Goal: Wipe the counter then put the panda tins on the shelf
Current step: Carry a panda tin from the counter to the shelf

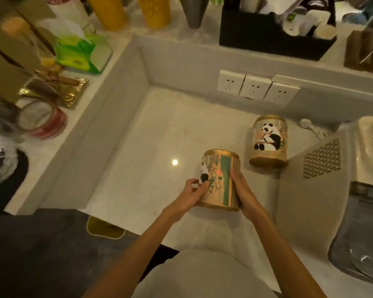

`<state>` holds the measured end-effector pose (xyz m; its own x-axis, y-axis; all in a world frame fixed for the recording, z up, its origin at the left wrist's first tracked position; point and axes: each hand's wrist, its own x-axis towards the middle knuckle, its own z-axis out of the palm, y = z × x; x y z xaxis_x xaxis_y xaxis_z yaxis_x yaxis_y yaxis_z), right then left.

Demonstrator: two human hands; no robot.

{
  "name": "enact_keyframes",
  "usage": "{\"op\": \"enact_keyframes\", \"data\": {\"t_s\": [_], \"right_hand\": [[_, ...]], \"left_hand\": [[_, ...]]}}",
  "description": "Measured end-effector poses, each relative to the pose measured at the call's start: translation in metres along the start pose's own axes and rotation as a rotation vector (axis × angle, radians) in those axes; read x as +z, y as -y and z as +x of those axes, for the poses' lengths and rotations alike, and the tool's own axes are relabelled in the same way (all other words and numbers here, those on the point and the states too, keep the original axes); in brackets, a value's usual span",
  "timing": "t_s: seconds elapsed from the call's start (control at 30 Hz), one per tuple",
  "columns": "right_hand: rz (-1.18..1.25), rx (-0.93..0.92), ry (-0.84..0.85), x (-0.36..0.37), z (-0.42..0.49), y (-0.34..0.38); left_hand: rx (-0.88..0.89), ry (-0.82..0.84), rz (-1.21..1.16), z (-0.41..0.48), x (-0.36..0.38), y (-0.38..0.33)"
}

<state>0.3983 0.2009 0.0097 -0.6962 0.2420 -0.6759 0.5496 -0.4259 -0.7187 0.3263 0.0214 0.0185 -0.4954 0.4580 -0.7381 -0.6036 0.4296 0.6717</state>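
A gold panda tin point(221, 179) with a green stripe is gripped from both sides over the pale counter point(151, 147). My left hand point(192, 195) presses its left side and my right hand point(244, 193) its right side. A second panda tin point(268, 141) stands upright on the counter further back and to the right, apart from both hands, its panda picture facing me. A raised shelf point(91, 97) runs along the left and back of the counter.
The left shelf holds a green tissue pack point(82, 53), a gold packet point(58, 90) and a red-rimmed jar point(42, 120). Three wall sockets point(256, 87) sit on the back wall. A beige appliance point(332, 183) stands at the right. A black organiser point(271, 37) sits on the back shelf.
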Motion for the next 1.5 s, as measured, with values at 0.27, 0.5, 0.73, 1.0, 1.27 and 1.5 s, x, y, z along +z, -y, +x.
{"op": "enact_keyframes", "data": {"t_s": [0.27,0.5,0.73,1.0,1.27,1.5], "right_hand": [[-0.218,0.082,0.426,0.103,-0.021,-0.022],[-0.540,0.140,0.906,0.266,-0.085,-0.086],[-0.902,0.081,1.200,0.401,-0.229,-0.249],[-1.044,0.207,1.746,0.505,-0.441,-0.417],[-0.654,0.083,2.348,0.657,-0.722,-0.454],[-0.239,-0.190,2.703,0.774,-0.939,-0.421]], "left_hand": [[0.147,-0.170,-0.457,-0.097,-0.051,0.075],[0.308,-0.648,-0.751,-0.236,-0.101,0.190],[0.461,-1.260,-0.888,-0.384,-0.087,0.334],[0.448,-1.733,-1.088,-0.583,-0.036,0.487],[0.472,-2.391,-0.648,-0.822,-0.071,0.493],[0.267,-2.756,-0.126,-1.032,-0.111,0.482]]}}
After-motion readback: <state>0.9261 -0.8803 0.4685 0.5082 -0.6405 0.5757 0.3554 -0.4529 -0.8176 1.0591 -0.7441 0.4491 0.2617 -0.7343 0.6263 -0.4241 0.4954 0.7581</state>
